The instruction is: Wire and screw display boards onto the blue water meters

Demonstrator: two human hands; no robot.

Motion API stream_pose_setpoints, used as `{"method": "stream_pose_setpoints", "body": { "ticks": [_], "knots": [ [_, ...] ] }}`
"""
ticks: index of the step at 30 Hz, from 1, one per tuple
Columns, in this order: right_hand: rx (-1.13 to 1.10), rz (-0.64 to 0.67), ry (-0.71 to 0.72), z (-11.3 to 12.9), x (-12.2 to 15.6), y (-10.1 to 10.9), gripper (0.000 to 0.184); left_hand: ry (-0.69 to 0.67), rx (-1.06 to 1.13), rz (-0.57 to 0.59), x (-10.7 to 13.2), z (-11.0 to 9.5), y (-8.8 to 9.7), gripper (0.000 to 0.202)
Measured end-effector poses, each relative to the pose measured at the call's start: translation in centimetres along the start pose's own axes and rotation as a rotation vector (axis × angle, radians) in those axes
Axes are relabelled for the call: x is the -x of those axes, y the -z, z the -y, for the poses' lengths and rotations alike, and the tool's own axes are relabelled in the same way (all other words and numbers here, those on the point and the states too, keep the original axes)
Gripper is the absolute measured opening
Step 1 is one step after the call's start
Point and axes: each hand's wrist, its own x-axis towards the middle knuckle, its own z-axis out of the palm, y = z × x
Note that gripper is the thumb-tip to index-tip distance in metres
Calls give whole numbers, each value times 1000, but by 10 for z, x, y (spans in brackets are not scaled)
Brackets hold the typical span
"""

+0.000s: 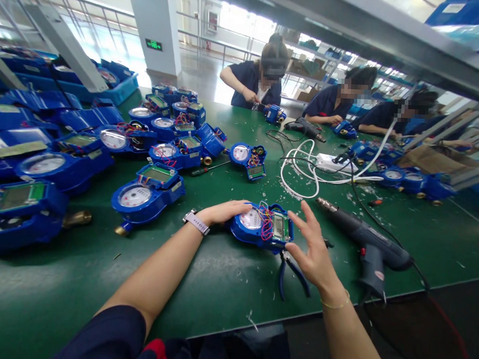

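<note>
The left forearm (pixel 159 276) slants up from the lower left, bare below a dark sleeve (pixel 117 333), with a pale-strapped watch (pixel 197 221) around the wrist. The left hand (pixel 227 212) lies back upward, fingers together and pointing right; its thumb is hidden, so whether it grips cannot be told. From the lower right comes the right forearm (pixel 350 327) — bare, a thin bracelet (pixel 336 306) at its wrist — and the right hand (pixel 314 251) is spread, fingers parted toward the upper left, thumb pointing left below them.
</note>
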Motion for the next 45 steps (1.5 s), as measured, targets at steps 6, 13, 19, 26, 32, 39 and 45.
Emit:
{"method": "stream_pose_setpoints", "body": {
  "ticks": [6, 13, 19, 26, 32, 39, 45],
  "knots": [
    [114, -18, 49, 2, -3, -1, 42, -2, 15, 9, 0, 0, -1, 57],
    [523, 69, 198, 18, -35, 17, 29, 4, 3, 11, 2, -1, -1, 58],
    [718, 272, 276, 30, -63, 19, 25, -3, -14, 6, 4, -5, 0, 56],
    [512, 248, 244, 28, -62, 33, 19, 27, 27, 70, 8, -10, -2, 60],
    [30, -236, -148, 15, -4, 53, 8, 149, 61, 162, 15, -6, -1, 74],
    [-999, -109, -861, 39, 72, -14, 58, 96, 204, 150, 33, 1, -31, 94],
    [-1225, -223, -826, 80, 57, -61, 61, 34, 203, -145, 82, 11, -89, 97]
  ]
}}
